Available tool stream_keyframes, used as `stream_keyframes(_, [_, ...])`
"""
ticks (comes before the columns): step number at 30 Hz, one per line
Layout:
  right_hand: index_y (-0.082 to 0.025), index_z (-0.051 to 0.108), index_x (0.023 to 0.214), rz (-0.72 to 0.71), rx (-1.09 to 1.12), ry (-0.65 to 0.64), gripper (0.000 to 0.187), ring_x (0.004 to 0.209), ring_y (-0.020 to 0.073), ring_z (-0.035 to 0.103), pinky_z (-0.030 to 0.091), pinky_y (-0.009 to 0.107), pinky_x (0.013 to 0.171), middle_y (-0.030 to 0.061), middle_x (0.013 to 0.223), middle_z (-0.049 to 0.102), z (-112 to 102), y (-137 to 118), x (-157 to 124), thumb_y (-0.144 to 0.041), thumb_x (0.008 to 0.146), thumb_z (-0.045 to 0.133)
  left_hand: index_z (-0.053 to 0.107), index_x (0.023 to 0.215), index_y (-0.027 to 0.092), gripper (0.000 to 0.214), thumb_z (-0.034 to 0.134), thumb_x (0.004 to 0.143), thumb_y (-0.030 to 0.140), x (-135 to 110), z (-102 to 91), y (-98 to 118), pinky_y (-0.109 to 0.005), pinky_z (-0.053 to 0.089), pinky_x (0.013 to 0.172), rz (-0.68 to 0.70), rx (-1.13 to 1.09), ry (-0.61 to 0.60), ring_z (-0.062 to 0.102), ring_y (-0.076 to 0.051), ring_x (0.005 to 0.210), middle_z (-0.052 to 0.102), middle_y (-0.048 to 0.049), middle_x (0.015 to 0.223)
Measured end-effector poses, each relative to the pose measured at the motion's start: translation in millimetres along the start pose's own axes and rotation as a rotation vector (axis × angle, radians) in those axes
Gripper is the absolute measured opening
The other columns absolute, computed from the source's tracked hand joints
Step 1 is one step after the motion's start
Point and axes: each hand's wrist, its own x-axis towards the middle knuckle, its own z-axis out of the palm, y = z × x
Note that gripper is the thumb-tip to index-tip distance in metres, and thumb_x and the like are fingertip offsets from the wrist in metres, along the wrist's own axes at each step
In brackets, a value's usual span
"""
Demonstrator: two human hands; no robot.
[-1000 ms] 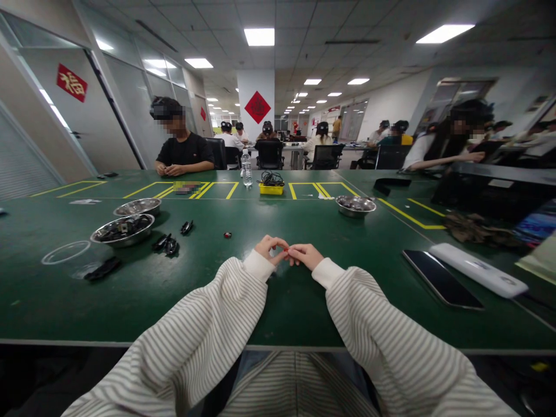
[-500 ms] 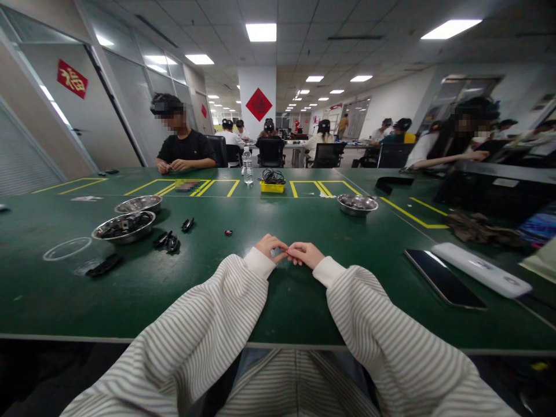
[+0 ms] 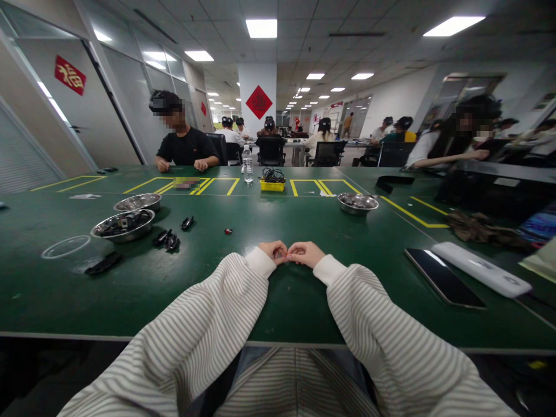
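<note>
Over the middle of the green table (image 3: 299, 315), my left hand (image 3: 273, 251) and my right hand (image 3: 306, 255) meet fingertip to fingertip. Both are closed in a pinch, and whatever sits between the fingertips is too small to make out. A small red and black piece (image 3: 228, 231) lies on the table beyond my left hand. Farther left are several shiny black parts (image 3: 167, 240), with one more black part (image 3: 187, 223) a little behind them.
At left stand a steel bowl (image 3: 124, 234) of dark parts, another steel bowl (image 3: 138, 202), a clear plastic cup (image 3: 65, 248) and a black strip (image 3: 104, 263). A third bowl (image 3: 357, 211) is at back right. A phone (image 3: 443, 278) and white case (image 3: 482, 269) lie right. A co-worker (image 3: 186, 145) sits opposite.
My left fingers have curled and shifted slightly, while the fingertips of both hands stay together. Across the table, the co-worker's hands have moved apart.
</note>
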Motion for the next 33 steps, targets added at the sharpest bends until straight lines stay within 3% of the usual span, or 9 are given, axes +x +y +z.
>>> stream_keyframes(8, [-0.012,0.057,0.063,-0.128,-0.175,0.085,0.021,0.046,0.0065,0.045,0.038,0.018,0.046,-0.0009,0.050,0.053,3,2,-2,-0.033,0.058,0.058,0.049,0.083,0.019,0.021,0.053,0.062,0.021,-2,-1.1,1,-0.015,0.036,0.048,0.068,0.001,-0.131,0.043,-0.003,0.045,0.059,0.0058,0.066])
stream_keyframes(12, [-0.013,0.059,0.062,-0.150,-0.274,0.102,0.019,0.043,0.0061,0.043,0.035,0.018,0.045,-0.0007,0.049,0.053,2,2,-4,-0.031,0.059,0.057,0.050,0.085,0.020,0.021,0.050,0.064,0.019,7,-18.7,-18,-0.020,0.039,0.060,0.049,0.240,-0.079,0.048,-0.008,0.060,0.059,0.0028,0.074])
stream_keyframes(15, [-0.014,0.061,0.064,-0.217,-0.401,0.118,0.019,0.045,0.0067,0.042,0.034,0.019,0.047,0.0002,0.054,0.055,0,2,-3,-0.032,0.060,0.057,0.053,0.086,0.018,0.022,0.047,0.065,0.017,12,-44.4,-44,-0.026,0.037,0.074,-0.058,0.538,0.038,0.046,-0.015,0.080,0.056,-0.0024,0.084])
stream_keyframes(18, [-0.017,0.063,0.064,-0.293,-0.522,0.148,0.017,0.054,0.0094,0.045,0.035,0.021,0.054,0.0018,0.060,0.058,-4,4,-2,-0.032,0.062,0.058,0.052,0.093,0.018,0.031,0.046,0.063,0.014,11,-69.3,-70,-0.030,0.034,0.078,-0.273,0.761,0.128,0.038,-0.021,0.094,0.051,-0.0044,0.098])
stream_keyframes(22, [-0.019,0.063,0.066,-0.313,-0.593,0.151,0.015,0.063,0.0121,0.047,0.036,0.023,0.060,0.0028,0.065,0.059,-7,6,-2,-0.032,0.063,0.058,0.050,0.100,0.024,0.034,0.045,0.067,0.019,7,-85.3,-92,-0.031,0.035,0.076,-0.591,0.781,0.068,0.035,-0.023,0.099,0.046,-0.0030,0.108])
stream_keyframes(24, [-0.019,0.063,0.066,-0.298,-0.629,0.163,0.014,0.064,0.0128,0.047,0.036,0.024,0.061,0.0032,0.066,0.059,-8,6,-2,-0.032,0.064,0.058,0.051,0.099,0.026,0.031,0.042,0.070,0.022,7,-86.4,-98,-0.031,0.036,0.076,-0.649,0.763,0.019,0.037,-0.022,0.098,0.046,-0.0029,0.108])
stream_keyframes(29, [-0.018,0.063,0.065,-0.257,-0.680,0.201,0.014,0.061,0.0124,0.046,0.035,0.024,0.059,0.0025,0.060,0.058,-9,5,-2,-0.031,0.063,0.058,0.052,0.101,0.023,0.031,0.039,0.073,0.022,10,-83.2,-110,-0.025,0.036,0.076,-0.544,0.766,0.008,0.045,-0.018,0.090,0.050,-0.0047,0.099])
stream_keyframes(33, [-0.015,0.062,0.067,-0.218,-0.542,0.181,0.015,0.052,0.0087,0.047,0.038,0.021,0.053,0.0015,0.058,0.058,-5,5,-3,-0.029,0.063,0.057,0.054,0.099,0.020,0.029,0.044,0.072,0.025,14,-79.3,-107,-0.022,0.036,0.076,-0.453,0.706,0.026,0.048,-0.016,0.086,0.054,-0.0045,0.092])
